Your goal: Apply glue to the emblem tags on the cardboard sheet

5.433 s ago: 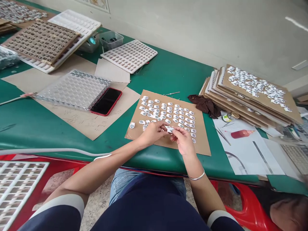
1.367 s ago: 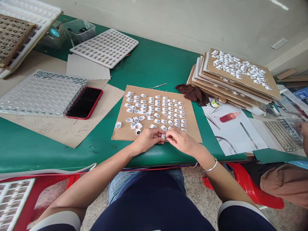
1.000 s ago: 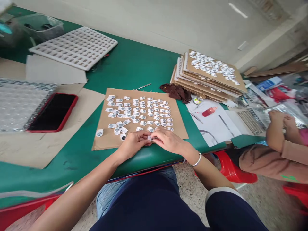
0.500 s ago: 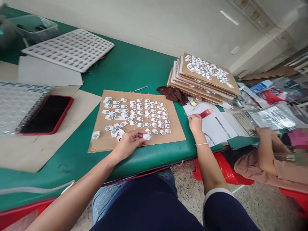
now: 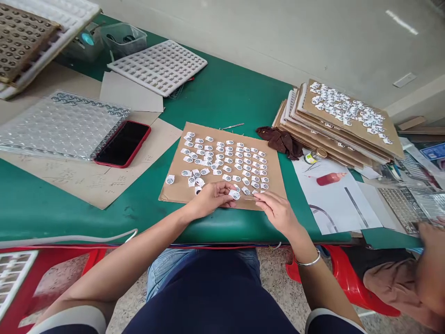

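Note:
My left hand [image 5: 212, 198] pinches a small round piece with a white paper tab [image 5: 235, 195] above the near edge of a cardboard sheet [image 5: 222, 204]. My right hand [image 5: 278, 212] is closed on a thin metal tool [image 5: 250, 199], whose tip points at that piece; the tool's exact kind is too small to tell. Several similar round tabbed pieces [image 5: 238, 167] lie in rough rows on the sheet. One such piece [image 5: 170, 179] sits apart at the left edge.
A red-cased phone [image 5: 122, 144] and a clear blister tray [image 5: 66, 125] lie left. Behind are a white slotted tray [image 5: 162, 65] and a thin metal tool [image 5: 232, 126]. Right are a brown cloth [image 5: 283, 141], stacked boards [image 5: 295, 111], a small jar [image 5: 315, 156], a red bottle [image 5: 330, 179] and a co-worker's arm [image 5: 431, 264].
My right hand has come left from beside the paper, with the thin tool, to the piece in my left hand. The camera view has swung left.

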Demonstrator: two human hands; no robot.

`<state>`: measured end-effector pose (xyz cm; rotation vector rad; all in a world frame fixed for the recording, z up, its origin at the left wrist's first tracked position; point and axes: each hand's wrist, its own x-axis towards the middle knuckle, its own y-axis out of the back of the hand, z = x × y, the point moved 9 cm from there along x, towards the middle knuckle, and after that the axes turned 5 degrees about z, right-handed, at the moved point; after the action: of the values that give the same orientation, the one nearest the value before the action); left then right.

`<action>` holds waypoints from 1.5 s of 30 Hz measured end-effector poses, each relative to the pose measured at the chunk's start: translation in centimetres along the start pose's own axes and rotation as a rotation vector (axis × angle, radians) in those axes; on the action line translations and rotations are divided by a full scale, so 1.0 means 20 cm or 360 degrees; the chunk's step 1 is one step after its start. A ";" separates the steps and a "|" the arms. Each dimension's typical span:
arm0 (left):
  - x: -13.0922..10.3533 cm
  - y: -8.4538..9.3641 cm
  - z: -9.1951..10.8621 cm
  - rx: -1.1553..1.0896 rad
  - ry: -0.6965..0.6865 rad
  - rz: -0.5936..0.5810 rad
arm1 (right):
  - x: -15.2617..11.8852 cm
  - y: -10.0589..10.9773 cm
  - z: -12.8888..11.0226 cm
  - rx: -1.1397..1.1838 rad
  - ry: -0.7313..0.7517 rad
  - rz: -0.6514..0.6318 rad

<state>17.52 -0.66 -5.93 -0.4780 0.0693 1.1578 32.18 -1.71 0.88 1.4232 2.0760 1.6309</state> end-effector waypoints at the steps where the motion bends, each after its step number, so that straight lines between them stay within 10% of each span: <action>1: 0.00 0.00 0.00 0.0013 -0.0012 -0.0008 | 0.00 -0.01 0.00 -0.0025 0.0015 -0.0011; 45: 0.01 0.02 -0.04 0.0073 -0.0021 0.0094 | 0.00 -0.12 -0.05 -0.0333 0.0021 0.0189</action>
<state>17.32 -0.71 -6.82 -0.4303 0.0990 1.2148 30.17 -2.26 -0.74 1.4920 1.7950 1.8438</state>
